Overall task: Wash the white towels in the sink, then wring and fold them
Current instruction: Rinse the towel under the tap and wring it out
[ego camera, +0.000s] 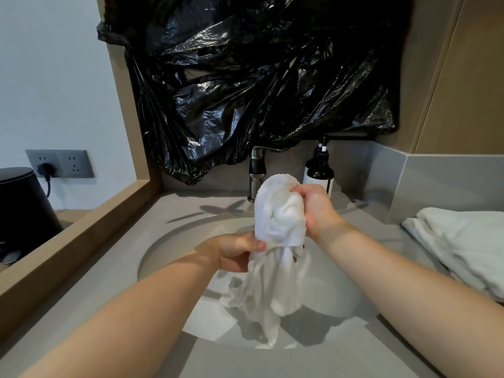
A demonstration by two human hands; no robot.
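Observation:
A wet white towel (278, 214) is bunched up and held above the round sink (163, 244). My right hand (317, 208) grips its upper part from the right. My left hand (237, 251) grips the towel lower down, at a narrow gathered spot. Below my left hand the loose end hangs in folds down into the basin. A second white towel (463, 241) lies folded on the counter at the right.
The faucet (256, 170) stands behind the held towel, with two dark pump bottles (319, 170) to its right. Black plastic sheeting (259, 77) covers the wall above. A wooden ledge (81, 227) runs along the left, with a black kettle (21, 203) and wall sockets (60, 163) behind it.

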